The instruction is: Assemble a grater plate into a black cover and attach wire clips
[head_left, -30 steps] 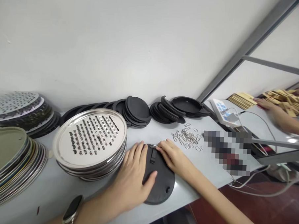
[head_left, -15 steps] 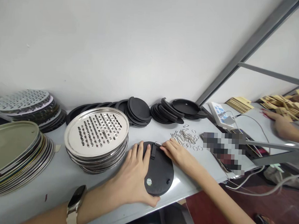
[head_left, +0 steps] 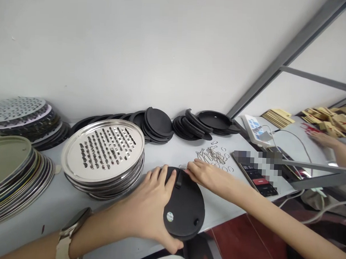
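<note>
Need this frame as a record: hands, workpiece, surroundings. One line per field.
left hand: spread over black disc at its left edge
right hand: appears to pinch metal clip at disc's far edge
disc: strap, sticker, knob
left: metal plate stack
behind: black round pieces
right: pile of metal fittings, phone

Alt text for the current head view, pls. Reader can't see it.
Two bare hands work on a black disc: the left hand spreads across its left side, the right hand pinches a small metal loop at its far rim. Nearby on the table are a silver perforated-plate stack, loose metal rings and clips, and a phone.
</note>
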A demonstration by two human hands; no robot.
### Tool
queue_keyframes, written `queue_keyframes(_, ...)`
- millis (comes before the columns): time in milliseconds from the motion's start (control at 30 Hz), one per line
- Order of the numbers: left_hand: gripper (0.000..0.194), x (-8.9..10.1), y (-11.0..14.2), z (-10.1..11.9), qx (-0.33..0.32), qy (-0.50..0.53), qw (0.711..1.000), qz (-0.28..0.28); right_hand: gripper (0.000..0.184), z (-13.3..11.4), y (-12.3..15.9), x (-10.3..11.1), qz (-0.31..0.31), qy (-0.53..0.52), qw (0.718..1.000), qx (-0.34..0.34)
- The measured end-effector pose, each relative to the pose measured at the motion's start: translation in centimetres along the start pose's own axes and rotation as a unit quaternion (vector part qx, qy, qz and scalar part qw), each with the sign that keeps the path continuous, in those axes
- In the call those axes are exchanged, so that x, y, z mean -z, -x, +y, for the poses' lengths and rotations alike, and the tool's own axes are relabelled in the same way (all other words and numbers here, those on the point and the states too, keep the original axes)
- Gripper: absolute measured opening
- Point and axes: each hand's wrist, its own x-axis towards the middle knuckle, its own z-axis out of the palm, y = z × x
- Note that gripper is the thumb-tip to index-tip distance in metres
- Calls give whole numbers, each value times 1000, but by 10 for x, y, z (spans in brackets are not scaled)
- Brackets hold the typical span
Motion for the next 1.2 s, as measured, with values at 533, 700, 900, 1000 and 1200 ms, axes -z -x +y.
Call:
queue_keyframes(533, 16, -3, -16, 0, 41, 282, 940, 186, 24, -26, 12, 2, -18, -294, 950, -99)
queue_keyframes(700, 11, -7, -24, -2, 59, 419, 892, 159, 28, -33, 15, 6, -7, -340, 934, -112)
queue_keyframes(900, 8, -10, -26, -1, 82, 467, 870, 139, 25, -34, 17, -1, 45, -323, 937, -126)
queue_keyframes(1000, 8, -10, -28, -1, 89, 482, 859, 146, 16, -35, 20, -7, 110, -261, 954, -95)
queue_keyframes(1200, 5, -11, -29, -2, 105, 510, 839, 157, 26, -37, 22, -9, 165, -164, 972, -16)
